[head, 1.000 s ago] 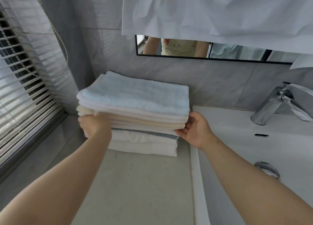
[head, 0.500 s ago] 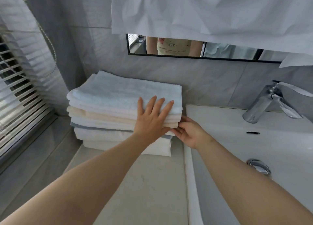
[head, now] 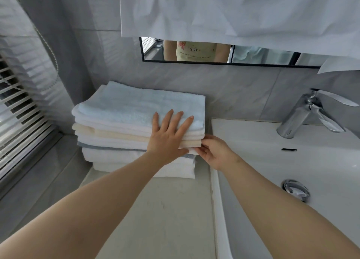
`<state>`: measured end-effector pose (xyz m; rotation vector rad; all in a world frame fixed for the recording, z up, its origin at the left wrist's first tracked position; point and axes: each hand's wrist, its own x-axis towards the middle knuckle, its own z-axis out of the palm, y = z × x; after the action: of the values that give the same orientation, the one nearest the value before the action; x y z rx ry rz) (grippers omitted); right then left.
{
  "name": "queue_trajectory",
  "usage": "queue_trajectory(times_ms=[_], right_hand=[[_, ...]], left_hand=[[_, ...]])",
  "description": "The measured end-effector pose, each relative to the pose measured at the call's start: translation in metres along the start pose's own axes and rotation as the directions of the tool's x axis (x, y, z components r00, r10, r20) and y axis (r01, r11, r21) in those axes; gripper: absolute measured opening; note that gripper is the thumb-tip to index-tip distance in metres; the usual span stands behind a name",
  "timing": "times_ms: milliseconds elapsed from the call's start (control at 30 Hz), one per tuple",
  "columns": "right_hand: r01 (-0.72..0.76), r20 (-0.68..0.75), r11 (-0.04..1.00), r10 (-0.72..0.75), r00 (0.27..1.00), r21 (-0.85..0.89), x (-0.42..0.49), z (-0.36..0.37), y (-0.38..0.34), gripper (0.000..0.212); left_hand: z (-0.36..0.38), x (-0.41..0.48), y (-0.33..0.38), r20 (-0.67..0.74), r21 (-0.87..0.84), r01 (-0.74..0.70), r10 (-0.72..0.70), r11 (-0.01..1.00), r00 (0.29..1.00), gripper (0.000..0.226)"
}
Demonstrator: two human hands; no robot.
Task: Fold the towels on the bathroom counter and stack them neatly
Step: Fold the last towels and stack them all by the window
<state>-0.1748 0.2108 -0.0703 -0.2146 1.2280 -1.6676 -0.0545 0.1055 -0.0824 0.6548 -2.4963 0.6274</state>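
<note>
Just left of frame centre, the stack of folded towels (head: pixel 124 110) sits on the counter (head: pixel 155 210) beside the white sink (head: pixel 253 136). The left hand (head: pixel 167 138) lies flat on its near right corner, fingers straight and spread, while the right hand (head: pixel 214 153) pinches a middle layer's edge at that same corner.

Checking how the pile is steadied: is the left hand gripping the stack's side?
No: the left hand lies flat, fingers straight, on top of the stack.
</note>
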Motion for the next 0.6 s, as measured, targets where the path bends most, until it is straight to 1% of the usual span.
queue_trajectory(times_ms=[67,133,200,267,333,400,467,533,600], right_hand=[[0.012,-0.016,1.0,-0.012,1.0,0.027,0.001,-0.001,0.003,0.031],[0.017,-0.031,0.999,-0.015,0.999,0.047,0.0,-0.002,0.005,0.032],[0.022,-0.042,0.998,-0.02,0.999,0.057,-0.001,-0.002,0.005,0.031],[0.031,-0.048,0.999,-0.029,0.998,0.044,-0.002,-0.003,0.005,0.029],[0.036,-0.077,0.999,-0.036,0.996,-0.001,-0.003,-0.005,0.004,0.026],[0.031,-0.162,0.999,-0.037,0.986,-0.04,-0.001,-0.008,0.003,0.022],[-0.008,-0.237,0.996,-0.015,0.971,-0.094,0.002,-0.007,0.001,0.019],[-0.078,-0.246,0.97,0.019,0.969,-0.23,0.006,-0.003,0.001,0.027],[-0.136,-0.23,0.929,0.057,0.972,-0.345,0.01,0.001,0.003,0.038]], left_hand=[[-0.004,0.003,0.003,0.021,-0.001,0.055,-0.055,0.998,0.998,0.102],[-0.006,0.007,0.008,0.06,-0.003,0.109,-0.109,0.994,0.992,0.098],[-0.003,0.012,0.01,0.111,-0.001,0.141,-0.14,0.99,0.984,0.102],[-0.002,0.015,0.01,0.123,-0.007,0.167,-0.164,0.986,0.979,0.108],[-0.005,0.017,0.009,0.106,-0.024,0.174,-0.17,0.984,0.98,0.106],[-0.012,0.022,0.006,0.077,-0.112,0.213,-0.205,0.971,0.976,0.09],[-0.018,0.028,0.005,0.13,-0.269,0.338,-0.314,0.902,0.941,0.069],[-0.02,0.032,0.004,0.116,-0.376,0.428,-0.416,0.822,0.902,0.06],[-0.02,0.032,0.005,0.084,-0.426,0.441,-0.451,0.79,0.889,0.056]])
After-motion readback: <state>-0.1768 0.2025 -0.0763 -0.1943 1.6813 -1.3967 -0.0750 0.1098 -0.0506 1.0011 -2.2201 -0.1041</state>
